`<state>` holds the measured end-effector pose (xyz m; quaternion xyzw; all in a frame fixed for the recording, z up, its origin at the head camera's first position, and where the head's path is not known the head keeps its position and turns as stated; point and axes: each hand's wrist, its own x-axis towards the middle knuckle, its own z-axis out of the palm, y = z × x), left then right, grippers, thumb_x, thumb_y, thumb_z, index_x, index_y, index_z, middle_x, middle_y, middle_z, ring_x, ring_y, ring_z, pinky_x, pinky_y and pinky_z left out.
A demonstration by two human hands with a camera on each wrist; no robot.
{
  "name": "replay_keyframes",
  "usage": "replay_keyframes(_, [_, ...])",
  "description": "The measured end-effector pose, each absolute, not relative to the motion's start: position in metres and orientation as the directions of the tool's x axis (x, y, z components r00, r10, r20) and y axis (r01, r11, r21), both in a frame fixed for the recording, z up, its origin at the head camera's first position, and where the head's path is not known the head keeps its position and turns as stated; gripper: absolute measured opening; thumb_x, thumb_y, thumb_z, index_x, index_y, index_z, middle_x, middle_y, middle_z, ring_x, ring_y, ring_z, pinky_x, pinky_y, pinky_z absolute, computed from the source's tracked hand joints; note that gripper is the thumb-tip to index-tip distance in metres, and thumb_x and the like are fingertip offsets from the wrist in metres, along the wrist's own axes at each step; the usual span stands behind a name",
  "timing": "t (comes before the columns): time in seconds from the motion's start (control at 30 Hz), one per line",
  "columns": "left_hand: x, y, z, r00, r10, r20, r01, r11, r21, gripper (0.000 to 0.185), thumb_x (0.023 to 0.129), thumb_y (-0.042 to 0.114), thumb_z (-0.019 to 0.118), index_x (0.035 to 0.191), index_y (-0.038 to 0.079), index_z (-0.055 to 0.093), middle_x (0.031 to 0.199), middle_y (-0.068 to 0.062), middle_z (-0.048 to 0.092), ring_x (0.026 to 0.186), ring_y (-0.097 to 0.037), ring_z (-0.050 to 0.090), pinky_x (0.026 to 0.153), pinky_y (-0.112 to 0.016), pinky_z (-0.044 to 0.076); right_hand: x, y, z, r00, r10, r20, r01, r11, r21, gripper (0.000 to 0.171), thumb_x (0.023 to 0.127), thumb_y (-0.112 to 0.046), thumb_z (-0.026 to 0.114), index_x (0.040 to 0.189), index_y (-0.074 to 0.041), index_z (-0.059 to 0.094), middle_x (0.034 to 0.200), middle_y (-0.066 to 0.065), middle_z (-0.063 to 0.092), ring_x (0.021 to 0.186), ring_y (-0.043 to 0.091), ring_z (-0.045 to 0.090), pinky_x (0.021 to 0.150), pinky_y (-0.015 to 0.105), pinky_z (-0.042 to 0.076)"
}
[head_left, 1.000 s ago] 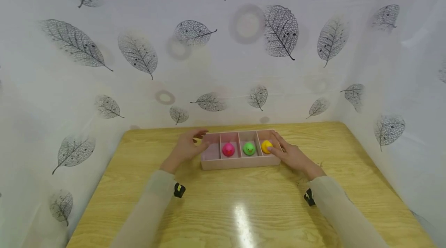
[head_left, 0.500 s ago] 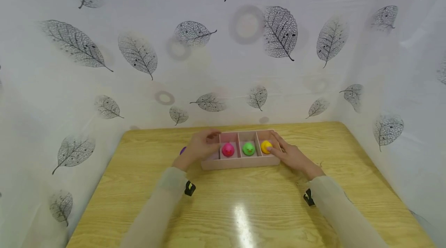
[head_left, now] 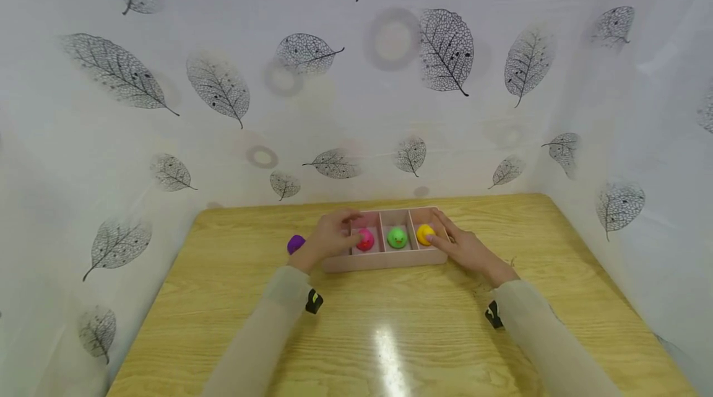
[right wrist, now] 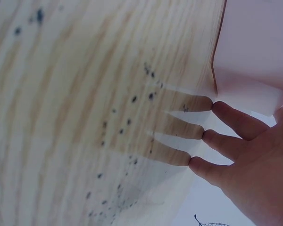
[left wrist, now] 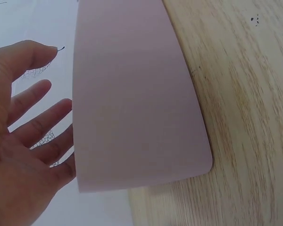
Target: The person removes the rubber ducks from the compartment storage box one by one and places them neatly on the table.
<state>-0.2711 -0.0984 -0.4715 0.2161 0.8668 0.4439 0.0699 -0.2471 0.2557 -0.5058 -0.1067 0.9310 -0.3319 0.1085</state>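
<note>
Pink tray (head_left: 384,261) sits near the table's (head_left: 390,335) far edge. Your left hand (head_left: 328,237), fingers loosely apart, reaches over it toward the pink duck (head_left: 365,239); your right hand (head_left: 465,248) lies flat, bracing the tray's right end.

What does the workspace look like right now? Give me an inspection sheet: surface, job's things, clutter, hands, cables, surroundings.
Surface: wooden table, glossy, with a light glare near the front.
Job's things: pink tray with four compartments in a row; pink duck, green duck and yellow duck sit one per compartment; the leftmost compartment is hidden by the left hand. Purple duck lies on the table left of the tray.
Clutter: nothing seen.
Hands: left hand over the tray's left end, fingers reaching the pink duck; right hand flat against the tray's right end.
Cables: nothing seen.
Surroundings: white leaf-print sheet behind and at both sides.
</note>
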Motion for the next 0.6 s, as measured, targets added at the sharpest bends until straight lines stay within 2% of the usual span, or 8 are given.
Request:
replay_keyframes(0.17, [-0.271,-0.094,-0.472,-0.896,0.443,0.027,0.294,0.547,0.784,0.052,0.094,0.015,0.077,0.143,0.004,0.061,0.131,-0.023,0.069,0.112,-0.040,0.065,0.087,-0.044,0.061,-0.246,0.256,-0.505,-0.953,-0.272,-0.131,-0.126,0.755,-0.644,0.080,0.105,-0.065,0.045,0.169,-0.041,0.002,0.165,0.029,0.037,0.139,0.062,0.047,0.113,0.076,0.038])
replay_keyframes(0.23, [-0.271,-0.093,-0.473,-0.894,0.448,0.009,0.280,0.544,0.791,0.052,0.095,0.014,0.076,0.144,0.004,0.060,0.132,-0.023,0.069,0.115,-0.039,0.065,0.087,-0.042,0.061,-0.246,0.256,-0.505,-0.954,-0.270,-0.132,-0.125,0.755,-0.644,0.080,0.105,-0.065,0.045,0.169,-0.042,0.002,0.165,0.029,0.037,0.138,0.062,0.047,0.113,0.076,0.038])
replay_keyframes(0.37, [-0.272,-0.092,-0.476,-0.891,0.454,-0.021,0.258,0.545,0.798,0.055,0.094,0.012,0.076,0.145,0.005,0.059,0.143,-0.020,0.065,0.129,-0.038,0.064,0.100,-0.045,0.060,-0.247,0.256,-0.506,-0.953,-0.273,-0.128,-0.131,0.757,-0.640,0.082,0.105,-0.065,0.045,0.170,-0.037,0.004,0.164,0.030,0.038,0.137,0.062,0.048,0.112,0.076,0.039])
replay_keyframes(0.6, [-0.276,-0.090,-0.484,-0.877,0.480,0.000,0.308,0.564,0.766,0.058,0.088,0.003,0.078,0.143,0.004,0.062,0.145,-0.018,0.064,0.130,-0.036,0.062,0.111,-0.050,0.053,-0.247,0.255,-0.505,-0.954,-0.273,-0.126,-0.130,0.753,-0.645,0.083,0.105,-0.065,0.046,0.171,-0.031,0.007,0.163,0.031,0.039,0.137,0.062,0.048,0.113,0.076,0.039])
